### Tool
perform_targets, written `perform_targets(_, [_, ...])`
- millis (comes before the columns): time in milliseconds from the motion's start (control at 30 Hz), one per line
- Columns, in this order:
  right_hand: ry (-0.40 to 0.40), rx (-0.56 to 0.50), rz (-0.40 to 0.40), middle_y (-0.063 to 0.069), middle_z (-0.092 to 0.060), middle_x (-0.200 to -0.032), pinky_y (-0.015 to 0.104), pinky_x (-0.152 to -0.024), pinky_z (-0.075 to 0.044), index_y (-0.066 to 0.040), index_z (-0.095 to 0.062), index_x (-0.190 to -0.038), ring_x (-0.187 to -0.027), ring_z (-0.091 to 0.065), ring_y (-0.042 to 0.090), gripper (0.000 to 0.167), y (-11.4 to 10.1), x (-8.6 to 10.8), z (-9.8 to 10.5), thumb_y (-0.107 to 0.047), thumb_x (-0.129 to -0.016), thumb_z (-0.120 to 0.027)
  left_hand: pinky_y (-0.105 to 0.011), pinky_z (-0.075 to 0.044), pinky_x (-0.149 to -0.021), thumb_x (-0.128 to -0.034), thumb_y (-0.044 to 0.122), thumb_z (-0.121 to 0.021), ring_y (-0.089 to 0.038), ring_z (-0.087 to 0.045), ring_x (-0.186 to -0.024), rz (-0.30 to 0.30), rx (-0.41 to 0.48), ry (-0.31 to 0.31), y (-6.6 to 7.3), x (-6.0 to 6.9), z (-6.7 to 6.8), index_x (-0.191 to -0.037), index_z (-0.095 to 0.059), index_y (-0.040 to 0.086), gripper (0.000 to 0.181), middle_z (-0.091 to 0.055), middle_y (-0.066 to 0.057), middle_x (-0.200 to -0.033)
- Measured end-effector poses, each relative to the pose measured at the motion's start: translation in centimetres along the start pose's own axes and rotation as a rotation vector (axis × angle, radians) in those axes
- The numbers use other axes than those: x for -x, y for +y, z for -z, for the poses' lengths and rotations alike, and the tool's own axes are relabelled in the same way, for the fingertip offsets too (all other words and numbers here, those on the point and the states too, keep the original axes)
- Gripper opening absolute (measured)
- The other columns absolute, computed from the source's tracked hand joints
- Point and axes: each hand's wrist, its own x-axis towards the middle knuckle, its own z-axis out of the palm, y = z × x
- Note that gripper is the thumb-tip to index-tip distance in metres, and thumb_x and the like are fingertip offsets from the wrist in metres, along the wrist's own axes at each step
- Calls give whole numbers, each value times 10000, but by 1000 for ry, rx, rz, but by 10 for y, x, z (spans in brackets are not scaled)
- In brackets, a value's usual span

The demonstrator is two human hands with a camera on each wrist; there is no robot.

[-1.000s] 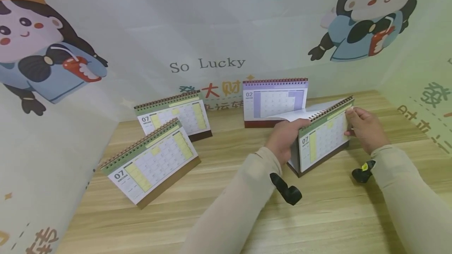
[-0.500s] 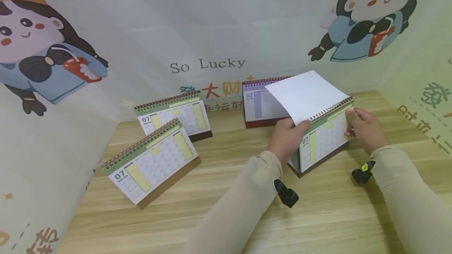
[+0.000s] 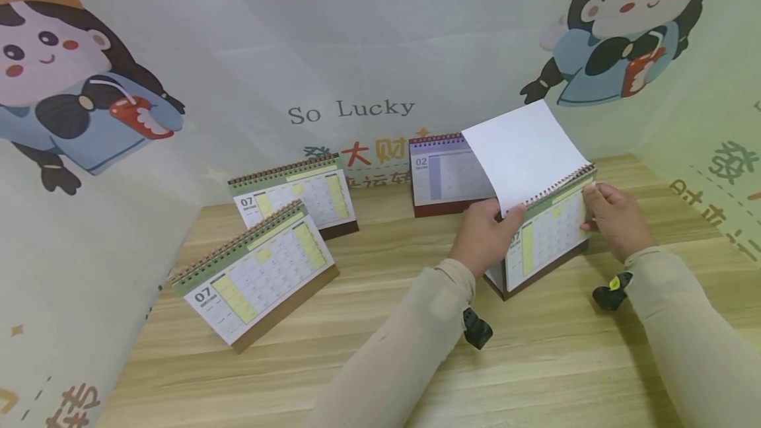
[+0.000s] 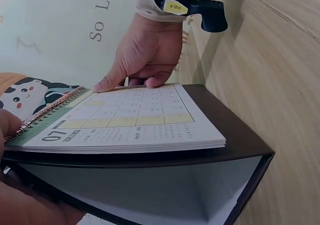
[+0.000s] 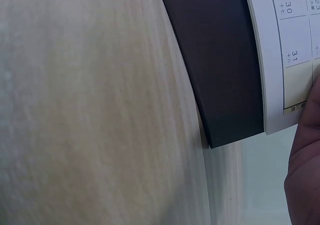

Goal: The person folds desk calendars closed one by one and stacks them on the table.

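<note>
A desk calendar [image 3: 549, 233] showing 07 stands at the right on its dark base, a blank white page [image 3: 523, 150] raised up and back from its spiral. My left hand [image 3: 484, 236] grips the calendar's left end by the spiral, thumb in front, some fingers hidden behind. At its right edge my right hand [image 3: 618, 220] pinches the calendar, thumb on the front page. The left wrist view shows the calendar [image 4: 125, 115] from its open left end, my right hand [image 4: 150, 50] at the far edge. In the right wrist view the right hand [image 5: 305, 160] touches the page corner.
Behind the raised page stands a purple calendar [image 3: 448, 177] showing 02. Two green-topped calendars showing 07 stand at the left, the nearer one [image 3: 261, 276] partly covering the farther one [image 3: 333, 197]. A printed backdrop [image 3: 357, 38] rises behind the wooden table [image 3: 285, 375].
The white page, low behind the spiral before, has swung up and now covers part of the purple calendar. My left hand has shifted slightly at the spiral; my right hand has stayed in place.
</note>
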Motion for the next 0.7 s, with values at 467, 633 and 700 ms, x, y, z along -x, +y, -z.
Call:
perform_targets(467, [0,-14,9,-71,-534,-784,170,-604,-507,-214,-653,-873,-758,-499,61,238,1,-2,-2,-353,-1026,-536,-288,-512,-842,-961,315,-641,-82,-672,-852,152,244,-4,1,-5,5,-1164,-671,166,254,-712,69,-932])
perform_targets(633, [5,-12,6,-72,-533,-782,170,-601,-507,-204,-646,-864,-757,-496,62,246,1,-2,-2,-356,-1024,-536,-308,-495,-889,-1003,319,-593,-67,-664,-897,151,258,21,5,-6,5,-1204,-653,196,244,-711,80,-969])
perform_targets(700, [6,-2,6,-69,-527,-781,170,-603,-508,-200,-642,-867,-760,-492,63,249,1,-2,-2,-363,-1023,-535,-296,-522,-831,-1007,290,-590,-71,-672,-864,121,227,25,7,-5,5,-1199,-664,179,233,-713,75,-950])
